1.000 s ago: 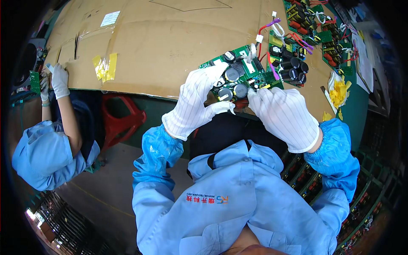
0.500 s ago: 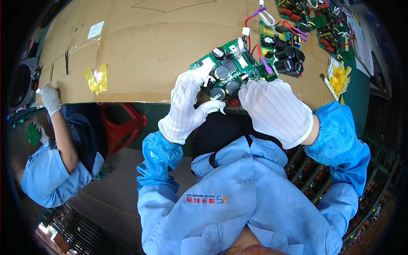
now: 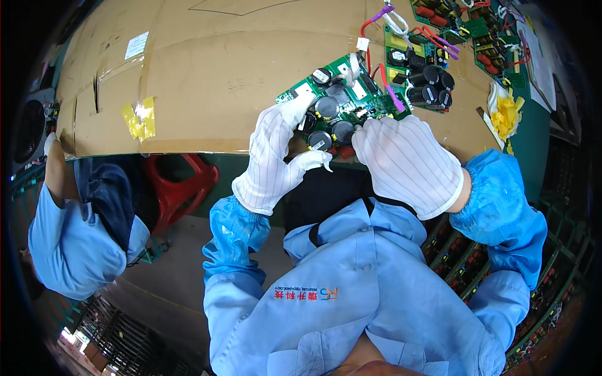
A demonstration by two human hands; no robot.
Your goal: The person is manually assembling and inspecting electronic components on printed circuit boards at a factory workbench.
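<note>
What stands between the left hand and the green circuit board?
Nothing visible except the striped white glove: the left hand touches the left side of the green circuit board.

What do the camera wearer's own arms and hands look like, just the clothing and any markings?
The left grip and right grip wear white fabric gloves with thin dark lengthwise stripes. Above them are bright blue, wrinkled, slightly shiny sleeve covers, gathered at the wrists. Higher up come paler blue shirt sleeves. I see no cables on the arms.
</note>
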